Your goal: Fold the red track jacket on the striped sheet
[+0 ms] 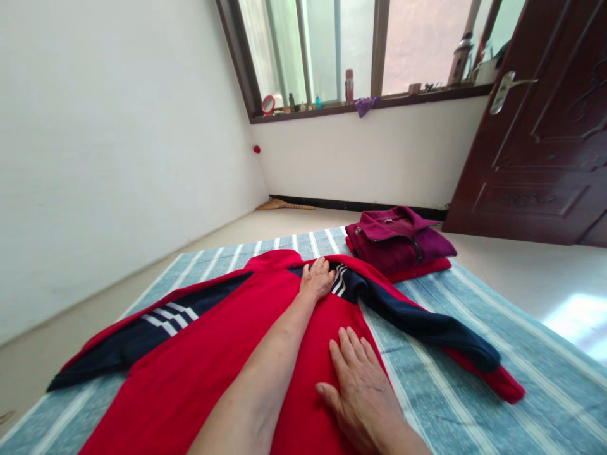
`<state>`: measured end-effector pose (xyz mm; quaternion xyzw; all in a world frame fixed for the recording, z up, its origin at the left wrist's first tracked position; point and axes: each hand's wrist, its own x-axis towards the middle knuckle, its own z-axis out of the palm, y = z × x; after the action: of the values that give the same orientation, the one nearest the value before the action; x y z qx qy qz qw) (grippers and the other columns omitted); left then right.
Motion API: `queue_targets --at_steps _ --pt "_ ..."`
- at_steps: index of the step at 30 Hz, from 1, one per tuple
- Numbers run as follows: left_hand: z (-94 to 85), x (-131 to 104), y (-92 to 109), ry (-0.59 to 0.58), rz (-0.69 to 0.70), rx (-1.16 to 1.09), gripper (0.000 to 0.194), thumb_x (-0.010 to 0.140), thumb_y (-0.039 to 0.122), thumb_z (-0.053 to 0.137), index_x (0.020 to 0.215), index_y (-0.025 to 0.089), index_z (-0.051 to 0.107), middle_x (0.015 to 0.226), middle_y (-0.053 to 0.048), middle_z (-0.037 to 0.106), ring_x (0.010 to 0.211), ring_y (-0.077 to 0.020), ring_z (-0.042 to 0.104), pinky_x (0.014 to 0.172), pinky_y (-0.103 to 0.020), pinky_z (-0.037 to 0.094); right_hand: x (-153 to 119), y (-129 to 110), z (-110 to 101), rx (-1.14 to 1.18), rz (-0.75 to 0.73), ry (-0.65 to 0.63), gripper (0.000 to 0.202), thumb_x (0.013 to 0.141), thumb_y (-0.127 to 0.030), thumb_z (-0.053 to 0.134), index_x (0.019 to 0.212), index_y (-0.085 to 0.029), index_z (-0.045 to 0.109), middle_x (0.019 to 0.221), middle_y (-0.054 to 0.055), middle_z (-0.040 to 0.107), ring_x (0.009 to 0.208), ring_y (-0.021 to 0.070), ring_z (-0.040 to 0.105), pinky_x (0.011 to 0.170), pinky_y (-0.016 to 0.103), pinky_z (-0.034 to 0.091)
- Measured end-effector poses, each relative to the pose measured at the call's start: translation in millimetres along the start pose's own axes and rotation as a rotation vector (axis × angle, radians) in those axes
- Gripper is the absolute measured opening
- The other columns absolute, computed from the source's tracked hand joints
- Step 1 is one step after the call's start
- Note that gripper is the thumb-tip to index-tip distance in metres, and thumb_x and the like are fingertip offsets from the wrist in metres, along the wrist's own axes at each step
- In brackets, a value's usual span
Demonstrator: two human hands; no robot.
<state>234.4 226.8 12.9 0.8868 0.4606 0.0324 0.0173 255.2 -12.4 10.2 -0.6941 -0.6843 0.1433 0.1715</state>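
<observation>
A red jacket [190,373] with navy sleeves and white stripes lies spread out, its collar at the far end and a sleeve out to each side. My left hand [318,278] rests on the jacket near the right shoulder, by the white stripes, fingers apart. Nearer to me, my right hand [363,385] lies on the red fabric close to the right side edge, fingers spread and thumb out. Neither hand grips anything visible. The right sleeve looks bunched and bends toward the lower right.
Folded purple and red clothes [398,243] sit at the far right of the blue striped cloth [474,303]. Beyond are a broom [284,204] on the floor, a windowsill [327,112] with small items, and a dark red door [535,133] at right.
</observation>
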Motion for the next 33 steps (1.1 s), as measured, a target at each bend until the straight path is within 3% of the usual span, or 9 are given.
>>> queue_targets --at_steps 9,33 --pt "0.6 0.2 -0.7 -0.003 0.000 0.004 0.050 0.094 0.042 0.023 0.136 0.022 0.038 0.152 -0.006 0.026 0.140 -0.0181 0.017 0.112 -0.043 0.012 -3.1 -1.8 -1.4 0.005 0.006 0.000 0.069 0.091 -0.060 0.029 0.142 -0.014 0.035 0.150 0.015 0.022 0.139 0.0298 0.013 0.112 0.047 0.017" --pt "-0.7 2.3 -0.3 -0.052 -0.020 0.014 0.055 0.094 0.045 0.020 0.141 0.019 0.032 0.152 -0.008 0.027 0.140 -0.0205 0.018 0.112 -0.044 0.011 -1.6 -1.6 -1.8 -0.006 0.007 0.007 0.069 0.091 -0.059 0.028 0.142 -0.013 0.034 0.149 0.015 0.022 0.139 0.0299 0.012 0.112 0.048 0.016"
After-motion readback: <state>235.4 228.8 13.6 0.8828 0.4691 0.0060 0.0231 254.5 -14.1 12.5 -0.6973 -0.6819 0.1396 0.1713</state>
